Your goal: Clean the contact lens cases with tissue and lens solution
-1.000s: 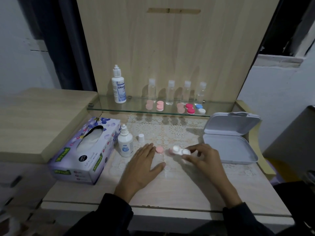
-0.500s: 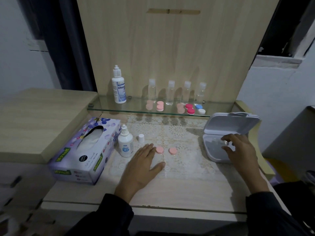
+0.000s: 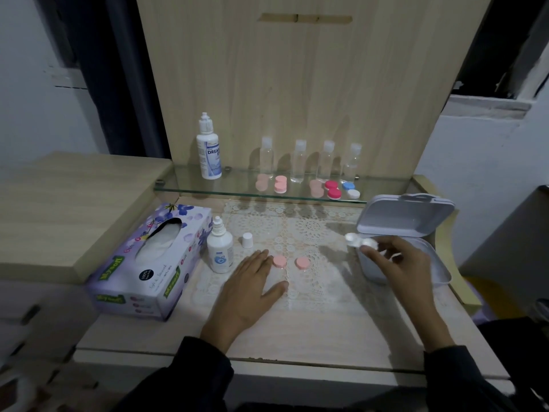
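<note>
My right hand (image 3: 399, 264) pinches a white lens case base (image 3: 358, 241) at the left edge of the open grey box (image 3: 407, 215). My left hand (image 3: 251, 282) lies flat on the lace mat, fingertips beside two loose pink caps (image 3: 279, 261) (image 3: 302, 262). A small lens solution bottle (image 3: 219, 251) stands uncapped left of that hand, its white cap (image 3: 247, 240) on the mat behind. The purple tissue box (image 3: 150, 261) sits at the left with tissue showing in its slot.
A glass shelf (image 3: 237, 190) at the back carries a larger solution bottle (image 3: 209, 150), several clear small bottles (image 3: 298, 160) and several lens cases in pink, red (image 3: 332, 189) and blue-white (image 3: 350, 189). A raised wooden ledge (image 3: 59, 203) flanks the left.
My right hand went to the grey box with its fingers inside, and now it is at the box's left edge holding the white case base up. My left hand stayed still.
</note>
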Tool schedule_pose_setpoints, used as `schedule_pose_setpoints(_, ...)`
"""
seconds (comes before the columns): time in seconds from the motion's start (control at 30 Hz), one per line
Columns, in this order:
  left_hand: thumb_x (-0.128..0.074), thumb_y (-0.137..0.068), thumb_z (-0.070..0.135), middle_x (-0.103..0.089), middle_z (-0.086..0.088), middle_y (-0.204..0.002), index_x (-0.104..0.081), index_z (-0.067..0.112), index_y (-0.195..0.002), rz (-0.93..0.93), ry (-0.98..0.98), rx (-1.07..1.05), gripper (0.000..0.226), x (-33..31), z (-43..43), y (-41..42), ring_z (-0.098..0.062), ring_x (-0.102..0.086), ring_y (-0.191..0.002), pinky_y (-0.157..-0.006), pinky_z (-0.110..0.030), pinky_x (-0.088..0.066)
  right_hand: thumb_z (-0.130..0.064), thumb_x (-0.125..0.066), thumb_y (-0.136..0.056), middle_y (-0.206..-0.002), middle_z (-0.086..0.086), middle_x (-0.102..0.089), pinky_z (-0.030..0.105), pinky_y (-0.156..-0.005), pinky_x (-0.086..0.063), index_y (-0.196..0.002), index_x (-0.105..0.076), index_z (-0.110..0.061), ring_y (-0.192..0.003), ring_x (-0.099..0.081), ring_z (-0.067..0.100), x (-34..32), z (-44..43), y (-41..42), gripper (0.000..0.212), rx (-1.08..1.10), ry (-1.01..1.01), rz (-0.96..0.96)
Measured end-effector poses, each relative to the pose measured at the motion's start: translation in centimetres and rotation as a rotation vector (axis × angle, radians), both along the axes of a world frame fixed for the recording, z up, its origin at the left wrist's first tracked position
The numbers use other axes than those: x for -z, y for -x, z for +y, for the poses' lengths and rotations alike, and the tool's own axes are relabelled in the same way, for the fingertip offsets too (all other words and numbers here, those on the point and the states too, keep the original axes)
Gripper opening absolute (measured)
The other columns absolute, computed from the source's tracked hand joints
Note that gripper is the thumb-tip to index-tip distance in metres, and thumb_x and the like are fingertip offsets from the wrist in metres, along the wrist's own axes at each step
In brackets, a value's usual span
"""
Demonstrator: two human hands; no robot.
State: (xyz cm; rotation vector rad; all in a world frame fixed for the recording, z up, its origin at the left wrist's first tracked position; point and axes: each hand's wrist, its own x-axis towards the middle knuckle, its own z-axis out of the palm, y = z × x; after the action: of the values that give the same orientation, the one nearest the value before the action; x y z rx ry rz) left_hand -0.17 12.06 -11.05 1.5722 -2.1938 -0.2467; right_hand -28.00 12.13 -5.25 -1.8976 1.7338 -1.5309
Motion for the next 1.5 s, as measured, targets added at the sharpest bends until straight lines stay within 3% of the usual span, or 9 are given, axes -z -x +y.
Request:
schedule_pose_setpoints(0.27, -0.021, -0.083, 0.069, -0.015, 0.004, -0.157, -0.023, 0.017, -0.148, -0.008, -0.002, -0.011, 0.083, -0.2, 0.1, 0.0, -0.007, -0.008, -0.144, -0.112, -0.018, 0.001, -0.038, -0.074, -0.074, -0.089, -0.014, -0.061, 0.026, -0.073, -0.042, -0.087, -0.073, -0.032, -0.090, -0.052, 0.003, 3.7, 0.5, -7.1, 0.015, -0.303, -0.254, 0.035)
schedule_pose_setpoints(0.4, -0.014, -0.075, 0.070, -0.015, 0.006, -0.157, -0.025, 0.019, -0.148, 0.018, -0.009, -0.007, 0.089, 0.0, 0.1, -0.1, -0.005, -0.008, -0.143, -0.115, -0.020, -0.003, -0.055, -0.063, -0.067, -0.091, -0.019, -0.056, 0.021, -0.075, -0.038, -0.091, -0.074, -0.027, -0.095, -0.049, 0.002, 4.3, 0.4, -7.4, 0.038, -0.268, -0.235, 0.093)
schedule_pose_setpoints(0.67, -0.034, -0.083, 0.056, -0.022, 0.009, -0.155, -0.031, 0.021, -0.146, 0.080, 0.010, -0.002, 0.072, -0.7, 0.5, 0.0, -0.004, -0.015, -0.141, -0.112, -0.017, -0.009, -0.032, -0.079, -0.072, -0.096, -0.012, -0.056, 0.011, -0.077, -0.031, -0.097, -0.073, -0.022, -0.094, -0.045, 0.005, 4.5, 0.6, -7.4, 0.028, -0.250, -0.212, 0.207)
schedule_pose_setpoints(0.73, -0.045, -0.086, 0.043, -0.038, 0.010, -0.147, -0.044, 0.022, -0.139, 0.194, 0.092, -0.007, 0.057, -1.5, 1.3, 0.1, 0.001, -0.028, -0.134, -0.111, -0.018, -0.022, -0.036, -0.079, -0.071, -0.097, -0.012, -0.056, 0.009, -0.077, -0.030, -0.104, -0.072, -0.025, -0.093, -0.043, 0.000, 4.5, 0.7, -7.3, 0.035, -0.256, -0.204, 0.220)
schedule_pose_setpoints(0.83, -0.047, -0.083, 0.033, -0.064, 0.010, -0.114, -0.067, 0.023, -0.113, 0.380, 0.309, -0.049, 0.037, -3.1, 3.0, -0.7, 0.003, -0.052, -0.105, -0.091, -0.016, -0.043, -0.038, -0.079, -0.071, -0.097, -0.013, -0.056, 0.009, -0.076, -0.030, -0.106, -0.070, -0.027, -0.096, -0.042, -0.008, 4.5, 0.9, -7.2, 0.038, -0.268, -0.195, 0.222)
schedule_pose_setpoints(1.0, -0.045, -0.083, 0.017, -0.066, 0.009, -0.085, -0.071, 0.018, -0.086, 0.399, 0.564, -0.190, 0.026, -6.4, 4.7, -6.1, -0.006, -0.057, -0.076, -0.069, -0.021, -0.045, -0.034, -0.080, -0.070, -0.095, -0.015, -0.056, 0.012, -0.074, -0.031, -0.094, -0.072, -0.028, -0.094, -0.045, -0.002, 4.7, 0.7, -7.1, 0.026, -0.266, -0.178, 0.226)
schedule_pose_setpoints(1.13, -0.049, -0.087, 0.006, -0.072, -0.002, -0.097, -0.072, 0.016, -0.096, 0.249, 0.301, -0.466, 0.027, -9.1, 1.5, -12.2, -0.024, -0.064, -0.080, -0.072, -0.028, -0.044, -0.035, -0.079, -0.071, -0.095, -0.016, -0.055, 0.013, -0.074, -0.032, -0.093, -0.071, -0.030, -0.093, -0.045, -0.002, 4.8, 0.7, -7.1, 0.024, -0.264, -0.171, 0.235)
schedule_pose_setpoints(1.27, -0.053, -0.088, 0.021, -0.069, -0.008, -0.092, -0.069, 0.019, -0.087, -0.260, -0.034, -0.405, 0.016, -9.6, -1.3, -15.3, -0.029, -0.062, -0.083, -0.069, -0.033, -0.046, -0.035, -0.080, -0.070, -0.094, -0.016, -0.056, 0.017, -0.073, -0.033, -0.091, -0.071, -0.030, -0.092, -0.046, 0.001, 4.8, 0.7, -7.1, 0.023, -0.268, -0.158, 0.226)
schedule_pose_setpoints(1.5, -0.051, -0.076, 0.006, -0.070, 0.004, -0.076, -0.068, 0.024, -0.063, -0.087, -0.005, -0.399, 0.028, -9.7, -2.2, -16.5, -0.018, -0.063, -0.072, -0.074, -0.030, -0.050, -0.035, -0.079, -0.071, -0.095, -0.015, -0.055, 0.014, -0.075, -0.032, -0.092, -0.071, -0.029, -0.093, -0.045, -0.001, 5.0, 0.7, -7.0, 0.023, -0.273, -0.163, 0.236)
